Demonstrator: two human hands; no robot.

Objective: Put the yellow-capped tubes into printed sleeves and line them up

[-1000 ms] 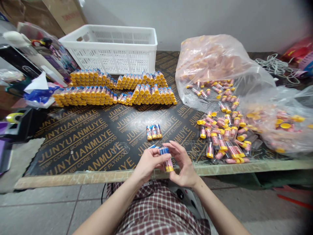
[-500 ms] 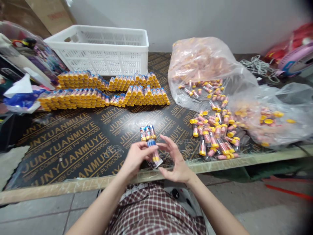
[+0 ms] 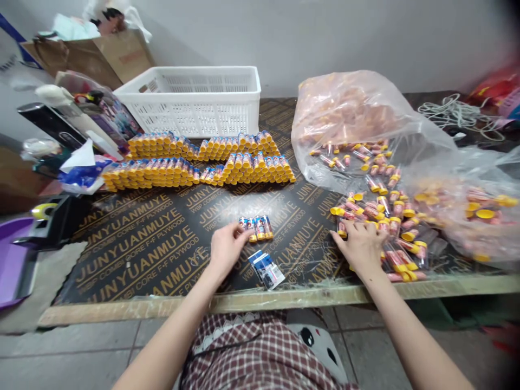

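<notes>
My left hand [image 3: 227, 246] has its thumb and fingers closed on the left end tube of a short row of blue-labelled tubes with yellow caps [image 3: 260, 228]. That tube is partly hidden by the fingertips. Just in front of the row lies a small stack of printed label sheets [image 3: 267, 270], touched by neither hand. My right hand [image 3: 361, 246] is open, fingers spread over the near left part of a loose heap of clear, yellow-capped tubes with pink contents [image 3: 395, 226]. Its fingertips touch or hover over the heap; which one, I cannot tell.
Labelled tubes stand stacked in long rows [image 3: 158, 174] before a white plastic basket [image 3: 195, 116]. A big clear bag [image 3: 345, 108] spills tubes at right. A tape dispenser [image 3: 51, 219] and purple dustpan-like piece [image 3: 12, 260] are left. The table's front edge [image 3: 162, 309] runs below my hands.
My hands have parted: the left moved up to the short row, which is one tube longer, and the right moved over to the loose heap. The label sheets now lie released on the table.
</notes>
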